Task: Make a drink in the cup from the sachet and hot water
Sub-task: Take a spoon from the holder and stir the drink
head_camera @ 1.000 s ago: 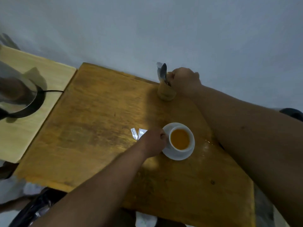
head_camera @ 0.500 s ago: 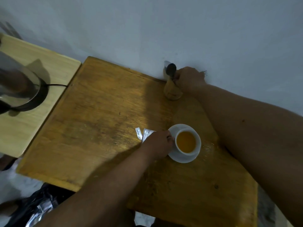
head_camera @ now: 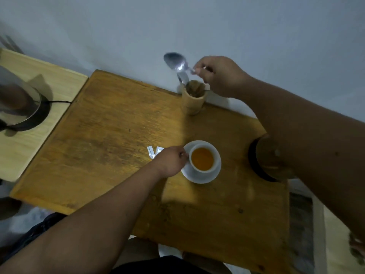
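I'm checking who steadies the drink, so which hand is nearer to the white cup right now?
Left. The left hand is right against the side of the white cup, at its handle. The right hand is far off, holding a spoon above the wooden holder.

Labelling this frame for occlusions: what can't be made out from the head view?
- Cup handle: hidden by the left hand at the cup.
- Sachet: partly covered by that hand; print too small.
- Kettle: cut off by the left edge.
- Dark round object: mostly behind the right forearm.
- Wooden holder: contents dark, unreadable.
- Spoon: handle buried in the right hand, bowl blurred.
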